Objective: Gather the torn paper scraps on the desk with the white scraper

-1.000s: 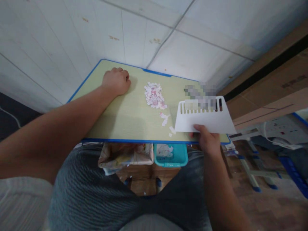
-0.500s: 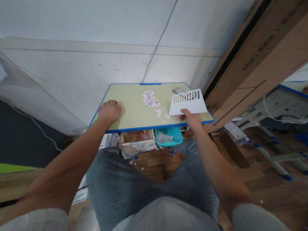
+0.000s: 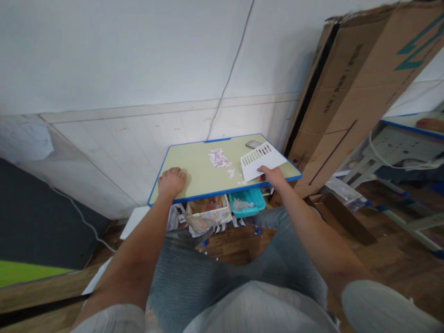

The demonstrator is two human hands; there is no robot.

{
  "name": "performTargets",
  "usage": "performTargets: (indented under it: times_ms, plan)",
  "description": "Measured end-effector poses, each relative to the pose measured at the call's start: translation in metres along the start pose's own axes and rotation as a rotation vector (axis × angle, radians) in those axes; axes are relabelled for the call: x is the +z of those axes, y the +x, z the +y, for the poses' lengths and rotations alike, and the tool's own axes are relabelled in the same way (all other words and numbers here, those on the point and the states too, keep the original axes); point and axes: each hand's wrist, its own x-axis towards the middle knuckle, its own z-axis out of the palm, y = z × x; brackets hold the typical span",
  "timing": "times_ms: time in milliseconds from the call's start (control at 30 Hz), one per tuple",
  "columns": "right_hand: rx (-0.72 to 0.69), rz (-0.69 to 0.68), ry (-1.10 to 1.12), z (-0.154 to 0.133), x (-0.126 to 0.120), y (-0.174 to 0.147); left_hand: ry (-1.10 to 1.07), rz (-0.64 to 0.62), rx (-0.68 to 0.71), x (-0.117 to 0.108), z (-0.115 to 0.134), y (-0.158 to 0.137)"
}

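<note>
My right hand [image 3: 272, 175] grips a white flat sheet [image 3: 260, 162] with a row of slots cut along its far edge. The thumb lies on top and the other fingers are mostly underneath. The sheet is over the right side of a small pale-yellow table [image 3: 197, 178] with a blue rim. Palm down near the table's left edge rests my left hand [image 3: 172, 181], its fingers loosely bent and nothing visible in it. Between the hands lies a patch of white and pinkish paper scraps [image 3: 219, 158], with a few loose white bits [image 3: 231, 173] nearer the sheet.
Below the table are a paper-lined box [image 3: 210, 217] and a turquoise basket [image 3: 248, 212] with whitish scraps inside. A tall cardboard box [image 3: 333, 106] stands to the right. Behind is a white wall with a hanging cable [image 3: 231, 69]. Another person's hand [image 3: 430, 124] shows at a table far right.
The view has shifted, so the table sits lower in the picture. The white sheet has turned and lies lower over the table, still in my right hand. My left hand stays on the table.
</note>
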Motion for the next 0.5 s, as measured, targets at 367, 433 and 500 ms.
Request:
performTargets:
  times_ms: [367, 433, 500]
  plan:
    - [-0.021, -0.049, 0.04, 0.0004, -0.0032, -0.005, 0.015, 0.015, 0.0, -0.002, 0.0019, 0.0006]
    - [-0.021, -0.044, 0.03, -0.0004, -0.0024, -0.0052, 0.015, 0.016, -0.002, -0.0017, 0.0019, 0.0007]
    - [-0.023, -0.054, 0.005, -0.0003, -0.0013, -0.0048, 0.017, 0.012, -0.004, -0.0023, 0.0024, 0.0005]
